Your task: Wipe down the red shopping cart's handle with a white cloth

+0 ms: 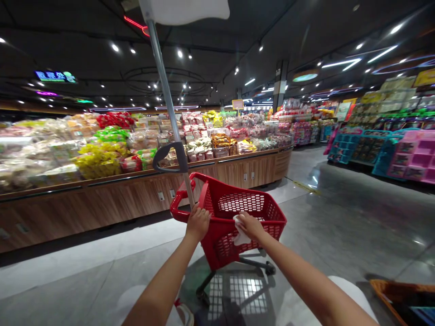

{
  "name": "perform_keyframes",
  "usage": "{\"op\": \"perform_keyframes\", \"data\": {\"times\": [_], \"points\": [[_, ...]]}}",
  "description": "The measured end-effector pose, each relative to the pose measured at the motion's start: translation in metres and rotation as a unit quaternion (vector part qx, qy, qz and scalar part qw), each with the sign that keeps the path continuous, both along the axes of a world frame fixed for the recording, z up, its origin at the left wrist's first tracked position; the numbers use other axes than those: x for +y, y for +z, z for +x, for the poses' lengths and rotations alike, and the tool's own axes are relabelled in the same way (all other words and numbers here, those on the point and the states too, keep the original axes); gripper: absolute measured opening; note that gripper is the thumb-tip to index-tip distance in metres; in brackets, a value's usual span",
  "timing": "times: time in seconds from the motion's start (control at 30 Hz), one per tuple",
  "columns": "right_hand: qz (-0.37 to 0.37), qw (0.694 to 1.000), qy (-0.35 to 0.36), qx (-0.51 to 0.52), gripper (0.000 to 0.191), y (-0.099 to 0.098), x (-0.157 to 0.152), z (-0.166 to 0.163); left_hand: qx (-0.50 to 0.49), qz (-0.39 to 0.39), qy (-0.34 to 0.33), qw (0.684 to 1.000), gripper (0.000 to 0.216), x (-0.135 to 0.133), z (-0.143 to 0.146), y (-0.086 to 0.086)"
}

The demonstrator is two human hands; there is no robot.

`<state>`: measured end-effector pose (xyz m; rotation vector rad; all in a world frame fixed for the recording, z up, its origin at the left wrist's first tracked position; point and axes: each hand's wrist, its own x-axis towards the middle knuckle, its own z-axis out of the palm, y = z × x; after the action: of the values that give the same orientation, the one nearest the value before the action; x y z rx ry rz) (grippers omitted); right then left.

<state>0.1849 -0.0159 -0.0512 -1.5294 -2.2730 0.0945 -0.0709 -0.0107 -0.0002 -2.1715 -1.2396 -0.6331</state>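
Note:
A red plastic shopping cart with latticed walls stands in front of me on the shop floor. My left hand is closed around the cart's near top edge, close to the red handle. Farther right along the same edge is my right hand, closed on a crumpled white cloth or tissue, which hangs against the outside of the cart wall. Through the lattice and over the rim I make out no goods in the basket. A metal pole with a grey hook-shaped grip rises at the handle end.
Behind the cart runs a long wood-panelled display counter heaped with packaged foods. Pink and blue display racks stand to the right across the grey floor. An orange-edged basket or bin is at the lower right.

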Motion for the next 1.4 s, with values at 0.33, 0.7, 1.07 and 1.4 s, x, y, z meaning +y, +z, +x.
{"op": "perform_keyframes", "data": {"times": [0.33,0.7,1.07,1.4], "points": [[0.02,0.998,0.045,0.035,0.02,0.023,0.012,-0.093,-0.003,-0.023,0.028,0.999,0.029,0.0,0.001,0.0],[0.005,0.994,-0.09,-0.065,0.023,-0.018,-0.01,0.077,-0.044,-0.016,0.022,0.999,0.03,0.002,0.0,0.0],[0.036,0.998,0.021,0.048,0.027,0.03,0.008,-0.126,-0.03,-0.022,0.045,0.998,0.03,0.001,0.001,0.001],[0.028,0.998,-0.024,-0.049,0.029,-0.024,-0.022,0.048,-0.033,-0.028,0.025,0.999,0.028,0.0,-0.012,0.003]]}}
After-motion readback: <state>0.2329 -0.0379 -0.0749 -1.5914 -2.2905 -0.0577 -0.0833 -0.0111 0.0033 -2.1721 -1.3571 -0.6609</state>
